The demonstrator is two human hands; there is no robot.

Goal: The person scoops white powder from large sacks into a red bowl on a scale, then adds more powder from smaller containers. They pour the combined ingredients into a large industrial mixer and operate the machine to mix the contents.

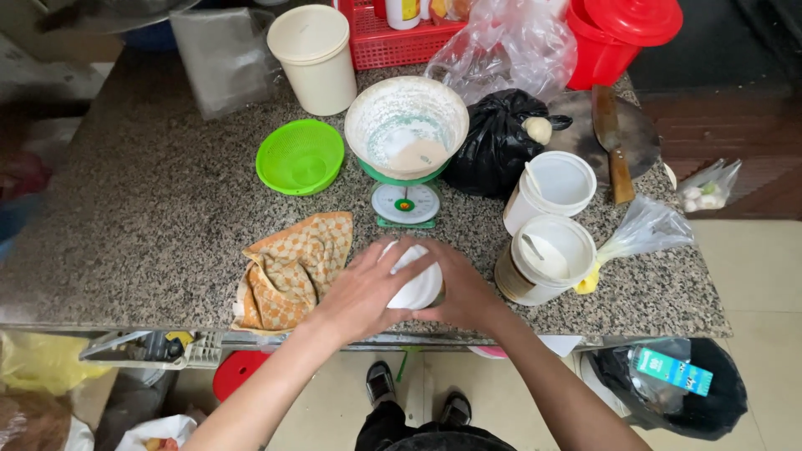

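Note:
Both my hands close around a small container with a white lid (415, 286) near the front edge of the speckled granite counter (150, 217). My left hand (361, 291) covers the lid's left side; my right hand (462, 288) wraps its right side. Just behind stands a green kitchen scale (404, 203) carrying a white bowl (406, 117) with white powder inside. To my right are two open white tubs (557, 184) (550, 255), each holding white powder and a spoon.
An orange checked cloth (292, 267) lies left of my hands. A green strainer bowl (300, 155), cream lidded tub (315, 57), black bag (501, 142), cleaver on a round board (614, 138), red basket (393, 42) and red bucket (622, 38) sit behind. A bin (668, 384) stands on the floor.

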